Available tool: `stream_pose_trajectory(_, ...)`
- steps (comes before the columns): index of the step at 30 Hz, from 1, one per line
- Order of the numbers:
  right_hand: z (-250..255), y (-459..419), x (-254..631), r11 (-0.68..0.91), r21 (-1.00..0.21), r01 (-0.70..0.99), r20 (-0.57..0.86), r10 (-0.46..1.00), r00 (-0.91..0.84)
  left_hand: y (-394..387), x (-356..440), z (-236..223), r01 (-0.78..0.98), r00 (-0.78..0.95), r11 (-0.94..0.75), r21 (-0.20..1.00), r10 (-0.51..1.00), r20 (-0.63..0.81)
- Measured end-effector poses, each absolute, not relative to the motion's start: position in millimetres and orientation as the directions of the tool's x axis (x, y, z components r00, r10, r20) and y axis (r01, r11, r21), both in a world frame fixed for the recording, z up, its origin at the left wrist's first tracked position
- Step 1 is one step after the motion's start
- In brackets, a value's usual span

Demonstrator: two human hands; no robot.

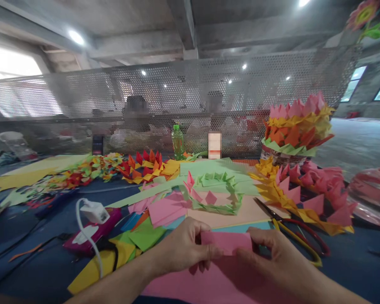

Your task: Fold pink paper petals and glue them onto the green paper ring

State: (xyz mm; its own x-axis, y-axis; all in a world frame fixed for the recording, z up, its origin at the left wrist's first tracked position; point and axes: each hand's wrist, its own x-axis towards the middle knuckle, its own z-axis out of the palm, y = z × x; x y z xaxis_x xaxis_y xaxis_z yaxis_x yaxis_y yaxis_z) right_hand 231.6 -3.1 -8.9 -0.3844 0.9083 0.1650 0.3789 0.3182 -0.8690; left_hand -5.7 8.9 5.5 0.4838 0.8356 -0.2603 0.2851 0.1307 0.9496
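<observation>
Between my two hands is a folded strip of pink paper (226,242), held low over a larger pink sheet (221,283). My left hand (190,245) pinches its left end, with the thumb on the near face. At the other end my right hand (266,253) grips it the same way, thumb toward its lower right corner. Just beyond lies a ring of folded green paper (237,202) with a few pink points at its left side. Scissors with red and yellow handles (281,223) rest near my right hand.
Pink paper squares (167,209) lie left of the ring. A magenta power strip (95,232) with a white charger (96,211) sits at left. Folded pink and yellow paper chains (313,198) and a tiered paper lotus (299,126) occupy the right. A green-capped bottle (177,143) stands behind.
</observation>
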Motion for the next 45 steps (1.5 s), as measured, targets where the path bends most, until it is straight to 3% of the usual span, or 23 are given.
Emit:
stream_pose_trajectory(4,-9,-4,230,0.261,-0.889,0.377,0.085,0.902,-0.424,9,-5,6,0.291,0.484,0.13,0.948,0.834,-0.263)
stream_pose_trajectory(17,-8,-1,234,0.278,-0.854,0.439,0.1,0.917,-0.385,13,-14,4,0.372,0.47,0.047,0.927,0.852,-0.232)
stream_pose_trajectory(23,-10,-1,237,0.363,-0.771,0.522,0.145,0.9,-0.411,9,-9,15,0.379,0.491,-0.022,0.925,0.852,-0.181)
stream_pose_trajectory(32,-13,4,240,0.287,-0.73,0.621,0.033,0.921,-0.387,11,-12,8,0.473,0.485,-0.086,0.877,0.856,-0.178)
stream_pose_trajectory(45,-12,11,246,0.4,-0.659,0.637,0.144,0.898,-0.415,10,-11,10,0.561,0.462,-0.173,0.809,0.877,-0.133)
